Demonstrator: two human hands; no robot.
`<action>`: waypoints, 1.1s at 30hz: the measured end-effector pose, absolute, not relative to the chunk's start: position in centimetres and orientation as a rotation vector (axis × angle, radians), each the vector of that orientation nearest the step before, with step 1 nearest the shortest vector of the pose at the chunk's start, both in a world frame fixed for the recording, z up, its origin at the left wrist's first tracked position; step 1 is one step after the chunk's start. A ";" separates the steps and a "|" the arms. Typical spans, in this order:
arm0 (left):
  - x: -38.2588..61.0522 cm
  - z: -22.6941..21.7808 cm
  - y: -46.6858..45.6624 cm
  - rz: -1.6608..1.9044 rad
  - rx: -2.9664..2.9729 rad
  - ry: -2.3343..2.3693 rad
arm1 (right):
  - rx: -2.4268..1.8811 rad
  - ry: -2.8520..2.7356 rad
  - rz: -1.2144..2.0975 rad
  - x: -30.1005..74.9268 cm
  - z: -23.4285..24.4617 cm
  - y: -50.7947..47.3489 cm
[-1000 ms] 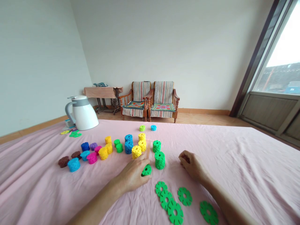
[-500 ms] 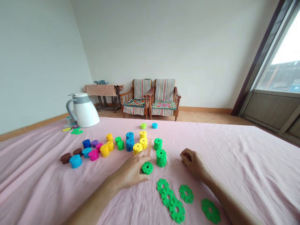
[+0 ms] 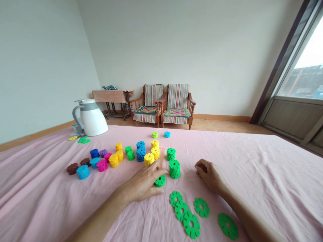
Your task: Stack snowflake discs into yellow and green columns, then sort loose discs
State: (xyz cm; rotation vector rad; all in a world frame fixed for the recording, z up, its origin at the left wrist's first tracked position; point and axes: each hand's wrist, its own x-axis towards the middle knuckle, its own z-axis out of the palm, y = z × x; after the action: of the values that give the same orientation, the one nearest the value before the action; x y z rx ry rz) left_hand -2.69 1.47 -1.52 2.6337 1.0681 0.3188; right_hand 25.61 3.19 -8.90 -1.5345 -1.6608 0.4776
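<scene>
Stacking seems underway: the left hand [image 3: 143, 183] spreads its fingers around a green stack [image 3: 160, 182], contact unclear; the right hand [image 3: 211, 175] curls loosely. Adding a loose disc [image 3: 206, 209] calls for an edge pinch.

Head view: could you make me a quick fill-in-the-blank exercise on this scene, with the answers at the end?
1. The short disc stack beside the left hand is coloured ____.
2. The loose flat discs at the bottom of the picture number ____.
3. The cloth beneath them is coloured ____.
4. The jug has a grey handle and a body coloured ____.

Missing words: green; five; pink; white.
</scene>
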 end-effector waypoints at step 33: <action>-1.7 -1.5 1.4 0.294 2.644 1.090 | -1.537 -1.676 0.489 25.8 -9.1 3.2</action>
State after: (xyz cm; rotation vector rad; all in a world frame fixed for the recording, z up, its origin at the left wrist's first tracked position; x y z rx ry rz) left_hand -1.73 1.39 -1.46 2.6443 1.0902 0.2939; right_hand 25.79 3.20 -9.06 -1.5371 -1.6765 0.4889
